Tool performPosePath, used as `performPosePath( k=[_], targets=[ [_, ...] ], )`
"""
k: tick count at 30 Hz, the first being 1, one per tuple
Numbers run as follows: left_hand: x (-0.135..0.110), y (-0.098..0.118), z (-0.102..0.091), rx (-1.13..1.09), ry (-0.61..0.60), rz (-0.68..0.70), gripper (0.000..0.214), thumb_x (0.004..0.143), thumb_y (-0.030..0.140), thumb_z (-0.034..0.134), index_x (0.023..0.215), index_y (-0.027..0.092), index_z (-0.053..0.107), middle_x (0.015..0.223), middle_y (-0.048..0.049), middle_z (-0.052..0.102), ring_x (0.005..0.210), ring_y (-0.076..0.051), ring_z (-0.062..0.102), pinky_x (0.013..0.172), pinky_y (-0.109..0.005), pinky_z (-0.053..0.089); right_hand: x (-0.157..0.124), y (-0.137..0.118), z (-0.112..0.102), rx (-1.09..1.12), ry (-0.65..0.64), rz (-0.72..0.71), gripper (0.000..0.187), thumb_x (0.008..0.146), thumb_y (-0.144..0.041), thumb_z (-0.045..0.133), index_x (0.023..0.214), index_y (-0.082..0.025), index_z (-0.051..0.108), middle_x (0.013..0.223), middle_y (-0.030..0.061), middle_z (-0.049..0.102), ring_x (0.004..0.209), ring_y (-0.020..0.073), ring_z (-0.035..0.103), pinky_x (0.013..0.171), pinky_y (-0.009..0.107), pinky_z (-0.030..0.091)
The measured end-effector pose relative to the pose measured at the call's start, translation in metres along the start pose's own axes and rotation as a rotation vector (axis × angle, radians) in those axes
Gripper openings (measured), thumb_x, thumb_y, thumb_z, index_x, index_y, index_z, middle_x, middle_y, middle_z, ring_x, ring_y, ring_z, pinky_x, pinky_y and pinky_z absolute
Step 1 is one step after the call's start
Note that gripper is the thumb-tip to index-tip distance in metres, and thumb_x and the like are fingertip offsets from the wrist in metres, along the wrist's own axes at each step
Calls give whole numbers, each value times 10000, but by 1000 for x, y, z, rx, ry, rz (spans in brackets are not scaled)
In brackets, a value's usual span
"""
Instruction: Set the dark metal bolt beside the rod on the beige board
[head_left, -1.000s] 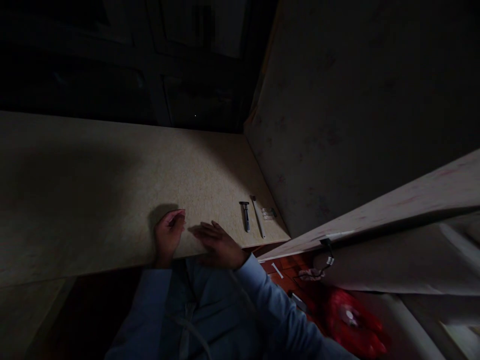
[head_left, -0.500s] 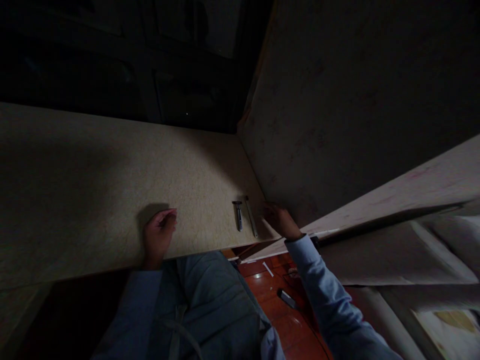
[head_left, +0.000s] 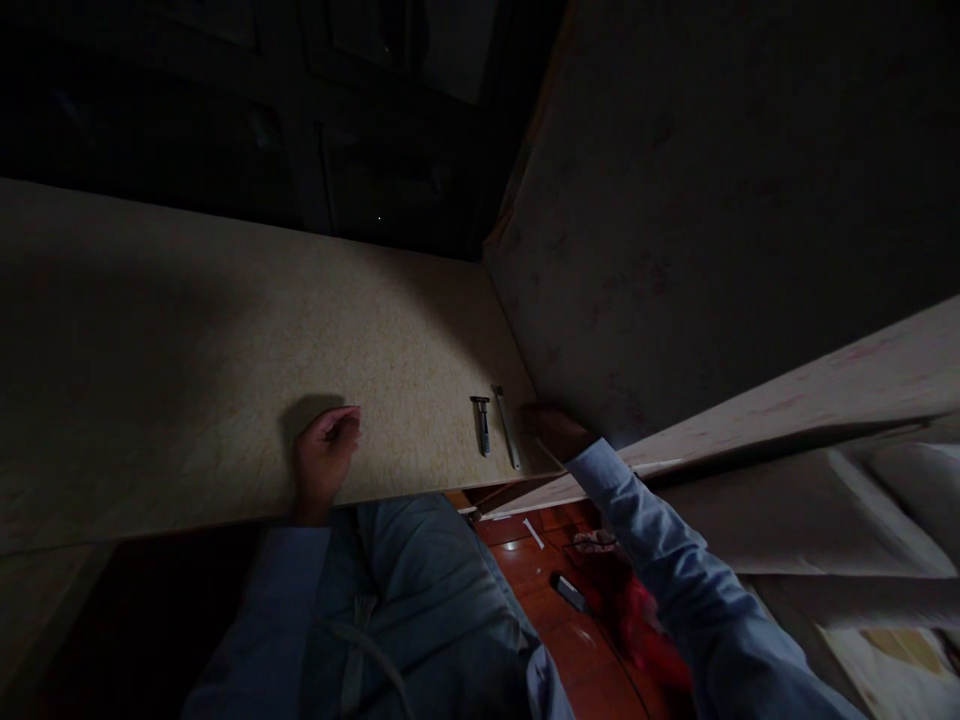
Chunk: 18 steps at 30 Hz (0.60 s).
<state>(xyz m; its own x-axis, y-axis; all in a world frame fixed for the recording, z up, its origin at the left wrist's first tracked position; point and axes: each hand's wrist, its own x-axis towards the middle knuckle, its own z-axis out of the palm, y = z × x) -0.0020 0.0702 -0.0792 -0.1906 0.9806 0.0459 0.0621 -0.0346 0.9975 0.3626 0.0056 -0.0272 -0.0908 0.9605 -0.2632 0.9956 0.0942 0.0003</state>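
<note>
On the pale tabletop [head_left: 405, 400] lie a safety razor [head_left: 484, 430] with a dark handle and, just right of it, a slim light toothbrush [head_left: 508, 430]. Both point away from me, heads at the far end. My right hand [head_left: 559, 430] is low over the table's right end, beside the toothbrush and against the wall. Deep shadow hides its fingers and anything under them. My left hand [head_left: 326, 458] rests near the front edge, left of the razor, with fingers curled in and thumb against them. Nothing shows in it.
A patterned wall panel [head_left: 675, 260] bounds the table's right side; a dark cabinet or window front [head_left: 225, 130] stands behind. Below, on the red tiled floor [head_left: 555, 650], lie a small dark device [head_left: 568, 592] and a white strip [head_left: 533, 533]. A grey cushioned seat [head_left: 795, 510] is at right.
My right hand has shifted slightly left and lower toward the tabletop, its fingers now darker in shadow. The view has tilted a little; the razor, toothbrush and left hand keep their places.
</note>
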Motion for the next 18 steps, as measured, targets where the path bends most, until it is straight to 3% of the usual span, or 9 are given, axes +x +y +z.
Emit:
performPosePath(
  k=[9, 13, 18],
  targets=[
    [1, -3, 1, -20, -9, 14, 357, 692, 434, 648, 896, 144, 698, 685, -29, 634, 538, -116, 540, 472, -210, 442, -5, -4, -1, 42, -9, -37, 439, 829, 26, 453, 1204, -87, 651, 1178, 166, 663, 1084, 215, 639, 965, 298, 482],
    [1, -3, 0, -3, -9, 19, 360, 692, 444, 646, 896, 151, 697, 671, -23, 626, 541, -118, 541, 475, -211, 443, -6, -8, -3, 111, 15, -103, 441, 810, 38, 457, 1167, -101, 676, 1204, 149, 657, 1117, 214, 623, 1000, 307, 461],
    [1, -3, 0, 13, -10, -20, 387, 673, 451, 638, 899, 143, 696, 663, -18, 619, 536, -117, 537, 477, -217, 445, -5, -4, -2, 118, 2, -87, 451, 783, 49, 486, 1158, -105, 683, 1202, 147, 660, 1132, 215, 619, 1000, 293, 456]
  ],
)
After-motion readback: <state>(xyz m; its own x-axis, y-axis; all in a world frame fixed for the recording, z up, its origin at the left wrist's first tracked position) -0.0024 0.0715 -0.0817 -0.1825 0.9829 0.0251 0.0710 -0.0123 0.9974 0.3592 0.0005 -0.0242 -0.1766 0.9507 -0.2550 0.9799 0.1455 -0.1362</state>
